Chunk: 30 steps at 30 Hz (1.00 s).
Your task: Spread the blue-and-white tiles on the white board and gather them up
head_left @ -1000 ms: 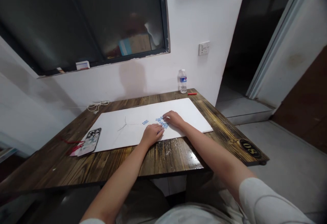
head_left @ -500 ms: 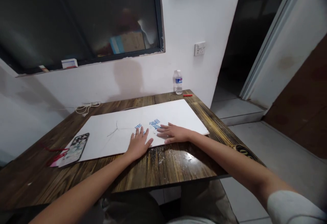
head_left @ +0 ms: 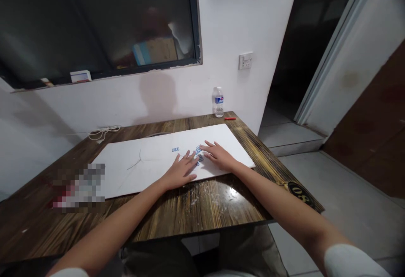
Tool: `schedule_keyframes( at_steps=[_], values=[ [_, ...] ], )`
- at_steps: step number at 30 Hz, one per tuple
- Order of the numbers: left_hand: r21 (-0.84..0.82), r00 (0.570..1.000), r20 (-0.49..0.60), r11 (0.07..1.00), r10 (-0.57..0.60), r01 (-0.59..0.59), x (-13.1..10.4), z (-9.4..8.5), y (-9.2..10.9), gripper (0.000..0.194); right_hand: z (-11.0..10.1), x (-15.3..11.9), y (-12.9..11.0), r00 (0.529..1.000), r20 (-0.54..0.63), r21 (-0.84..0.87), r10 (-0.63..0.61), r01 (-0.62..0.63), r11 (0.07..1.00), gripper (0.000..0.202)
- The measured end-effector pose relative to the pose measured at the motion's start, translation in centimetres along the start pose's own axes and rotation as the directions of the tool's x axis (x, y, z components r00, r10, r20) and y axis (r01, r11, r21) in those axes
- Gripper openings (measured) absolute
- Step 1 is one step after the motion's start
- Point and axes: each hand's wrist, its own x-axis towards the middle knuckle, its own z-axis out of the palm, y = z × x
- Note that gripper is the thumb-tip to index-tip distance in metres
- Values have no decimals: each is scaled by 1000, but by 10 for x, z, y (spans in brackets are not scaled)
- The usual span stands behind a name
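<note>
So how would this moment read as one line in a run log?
left hand: open, at blue-and-white pieces | right hand: open, at same pieces | white board: under pieces | plastic bottle: upright on wooden table

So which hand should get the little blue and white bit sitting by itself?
Probably the left hand: its fingertips are nearer that blue and white bit. The right hand is farther over, beside the blue pile.

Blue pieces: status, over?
Left hand, right hand open, fingers at blue pieces, partly hiding them. Small blue group apart, uncovered. Bottle off white board.
</note>
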Motion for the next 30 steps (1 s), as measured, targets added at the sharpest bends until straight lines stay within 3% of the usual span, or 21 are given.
schedule_keyframes(
  at_steps=[3,6,9,13,16,20,24,27,30],
  values=[
    [12,997,51,998,65,-66,-31,-2,10,61,5,2,3,994,104,-71,-13,20,997,51],
    [24,997,62,998,-54,53,-60,-1,2,64,7,3,0,966,249,-97,-64,91,991,54],
    [68,967,60,967,-248,244,-73,0,-21,63,4,1,-5,926,361,-30,-113,133,991,56],
    [68,902,67,903,-428,423,-58,-3,-50,65,0,-4,-11,879,445,74,-171,155,985,56],
    [-16,896,51,897,-440,441,-26,-6,-57,63,5,-6,-18,881,431,50,-193,190,981,62],
    [-164,918,-3,906,-397,391,29,-2,-51,60,11,-4,-19,908,378,-37,-178,207,978,66],
    [-197,969,-3,951,-246,240,67,8,-30,58,10,-5,-3,969,246,-135,-30,65,989,65],
    [-132,997,37,989,-66,70,66,11,-8,61,6,-8,16,983,140,-206,120,-90,974,65],
    [-85,998,12,994,68,-67,40,7,14,64,4,-11,29,979,107,-220,174,-147,964,62]
  ],
)
